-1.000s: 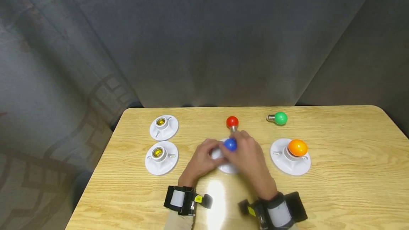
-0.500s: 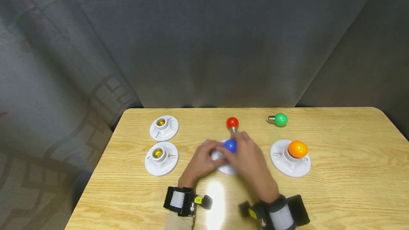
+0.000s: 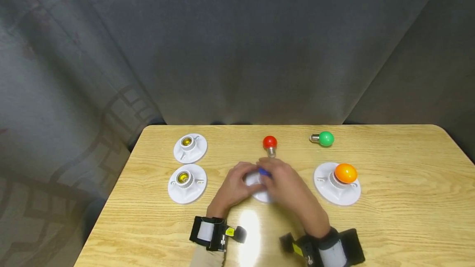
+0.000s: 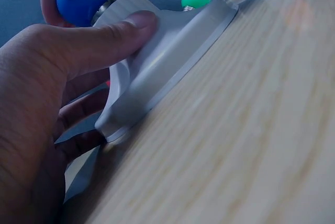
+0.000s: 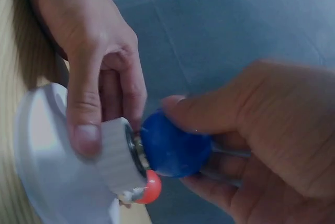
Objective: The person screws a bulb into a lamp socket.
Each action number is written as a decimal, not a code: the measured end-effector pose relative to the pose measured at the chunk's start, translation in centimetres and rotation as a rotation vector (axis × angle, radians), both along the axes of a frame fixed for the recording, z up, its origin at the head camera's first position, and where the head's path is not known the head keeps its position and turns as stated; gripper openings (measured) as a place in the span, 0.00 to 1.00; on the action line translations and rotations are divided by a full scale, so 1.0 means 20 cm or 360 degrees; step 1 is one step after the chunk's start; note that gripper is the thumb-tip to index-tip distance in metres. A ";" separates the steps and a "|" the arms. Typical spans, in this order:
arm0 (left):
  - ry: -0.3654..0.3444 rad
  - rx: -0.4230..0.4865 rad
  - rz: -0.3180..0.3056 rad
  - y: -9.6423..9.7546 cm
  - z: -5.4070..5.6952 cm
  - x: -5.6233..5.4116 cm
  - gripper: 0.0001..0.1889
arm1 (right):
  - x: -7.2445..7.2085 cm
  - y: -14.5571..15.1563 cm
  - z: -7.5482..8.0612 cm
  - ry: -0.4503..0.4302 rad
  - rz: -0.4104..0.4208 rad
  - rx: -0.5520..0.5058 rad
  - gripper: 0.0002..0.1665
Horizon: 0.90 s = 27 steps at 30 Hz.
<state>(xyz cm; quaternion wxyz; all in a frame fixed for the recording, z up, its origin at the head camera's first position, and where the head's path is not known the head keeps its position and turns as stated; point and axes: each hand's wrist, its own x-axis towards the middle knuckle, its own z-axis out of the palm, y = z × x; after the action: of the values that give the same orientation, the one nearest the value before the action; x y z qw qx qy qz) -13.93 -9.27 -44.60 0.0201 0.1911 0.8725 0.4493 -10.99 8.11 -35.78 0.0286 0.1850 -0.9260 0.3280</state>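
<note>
My left hand (image 3: pixel 235 184) grips the raised collar of a white lamp holder (image 5: pixel 57 161), thumb on one side and fingers round the other. The lamp holder stands on the table. A blue bulb (image 5: pixel 175 145) has its metal base at the socket's mouth, with part of the thread still showing. Thumb and fingers of my right hand (image 3: pixel 287 182) pinch the blue globe, covering most of it in the head view. Just beyond the hands lies a red bulb (image 3: pixel 270 142), its metal base pointing towards them.
At the left are two white lamp holders (image 3: pixel 187 183) with bare sockets. On the right, another lamp holder (image 3: pixel 328 193) carries an orange bulb (image 3: pixel 346 173). A green bulb (image 3: pixel 326 139) lies behind it. Grey cloth (image 3: pixel 245 52) hangs beyond the table.
My right hand has turned over the blue bulb, so less blue shows in the head view, and its wrist has shifted slightly right. The left hand keeps its hold on the lamp holder.
</note>
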 end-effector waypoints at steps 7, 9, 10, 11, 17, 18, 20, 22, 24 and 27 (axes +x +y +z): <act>-0.0018 0.0001 0.0005 0.00 0.00 0.00 0.31 | -0.01 0.00 -0.01 -0.0111 0.0011 0.0000 0.24; -0.0017 0.0002 0.0003 0.00 -0.01 0.00 0.31 | 0.00 0.01 -0.01 -0.0113 0.0044 0.0005 0.25; -0.0013 -0.0003 0.0003 0.00 0.00 0.00 0.31 | 0.00 0.01 -0.01 -0.0115 0.0061 0.0007 0.25; -0.0013 -0.0008 0.0005 0.00 0.00 0.00 0.31 | 0.00 0.02 -0.01 -0.0112 0.0078 0.0011 0.26; -0.0029 -0.0025 0.0012 -0.01 0.00 0.01 0.31 | 0.00 0.02 -0.01 -0.0070 0.0100 0.0010 0.25; -0.0033 -0.0022 0.0011 -0.01 0.00 0.01 0.31 | 0.00 0.02 -0.01 -0.0064 0.0087 0.0010 0.25; -0.0037 -0.0016 0.0011 0.00 0.00 0.00 0.32 | 0.00 0.01 -0.02 -0.0059 0.0043 0.0019 0.24; -0.0030 -0.0009 0.0007 0.00 0.00 0.00 0.32 | 0.00 0.01 -0.02 -0.0059 -0.0012 0.0030 0.24; -0.0022 -0.0004 -0.0001 0.00 0.00 0.00 0.31 | -0.01 0.01 -0.02 -0.0061 -0.0068 0.0045 0.24; -0.0005 0.0000 -0.0014 0.00 0.00 0.00 0.29 | 0.00 0.00 -0.02 -0.0076 -0.0133 0.0049 0.23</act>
<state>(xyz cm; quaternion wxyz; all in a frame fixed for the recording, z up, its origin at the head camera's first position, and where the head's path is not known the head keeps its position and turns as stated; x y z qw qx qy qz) -13.92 -9.33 -44.63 0.0235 0.1943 0.8715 0.4496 -11.08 8.17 -36.25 0.0172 0.1386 -0.9382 0.3166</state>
